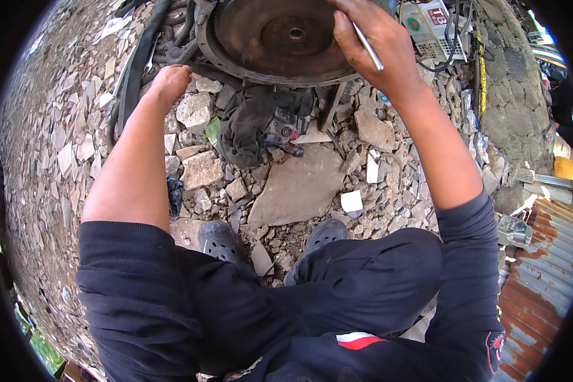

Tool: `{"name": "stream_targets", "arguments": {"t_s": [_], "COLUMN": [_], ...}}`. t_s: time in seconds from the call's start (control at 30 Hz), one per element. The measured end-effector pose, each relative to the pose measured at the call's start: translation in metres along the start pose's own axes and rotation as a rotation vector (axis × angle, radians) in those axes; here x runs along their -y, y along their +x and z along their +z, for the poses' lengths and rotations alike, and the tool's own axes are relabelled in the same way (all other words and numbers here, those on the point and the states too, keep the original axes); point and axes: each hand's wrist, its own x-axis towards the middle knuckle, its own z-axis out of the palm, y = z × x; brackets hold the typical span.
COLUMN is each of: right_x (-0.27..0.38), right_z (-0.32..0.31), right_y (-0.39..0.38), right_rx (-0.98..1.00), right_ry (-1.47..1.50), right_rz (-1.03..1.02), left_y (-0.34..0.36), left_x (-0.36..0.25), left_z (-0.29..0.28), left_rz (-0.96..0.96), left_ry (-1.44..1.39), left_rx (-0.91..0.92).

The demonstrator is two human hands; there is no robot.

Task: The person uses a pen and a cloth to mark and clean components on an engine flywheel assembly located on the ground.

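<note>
A large round, brown, rusty flywheel (270, 48) stands in its housing at the top of the view, with a hole at its centre. My right hand (379, 54) is closed around a shiny metal bar (367, 46), in front of the flywheel's right side. The bar's far end is hidden by my fingers and the frame edge. To the left of the housing, my left hand (174, 83) is closed beside dark hoses; its fingers are mostly hidden, so I cannot make out what it may hold.
Below the housing lies a dark crumpled cloth (239, 124) with small parts beside it. A flat stone slab (299, 184) and rubble cover the ground before my shoes. A white case (436, 28) with cables stands at the right, and rusty corrugated sheet (541, 280) lies lower right.
</note>
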Motion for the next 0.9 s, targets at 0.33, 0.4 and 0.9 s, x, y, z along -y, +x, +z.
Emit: {"name": "stream_targets", "arguments": {"t_s": [0.33,0.4,0.9], "right_x": [-0.031,-0.031,-0.009], "right_z": [-0.024,-0.025,0.007], "right_y": [-0.046,-0.044,-0.003], "right_rx": [0.116,0.116,0.064], "right_ry": [-0.276,-0.295,-0.11], "right_rz": [0.22,0.217,0.063], "left_y": [-0.027,-0.026,-0.024], "left_x": [-0.024,-0.023,-0.009], "left_z": [-0.007,-0.004,-0.006], "left_rz": [-0.152,-0.134,-0.092], "left_ry": [-0.117,-0.094,-0.068], "left_rx": [0.008,0.011,0.002]}}
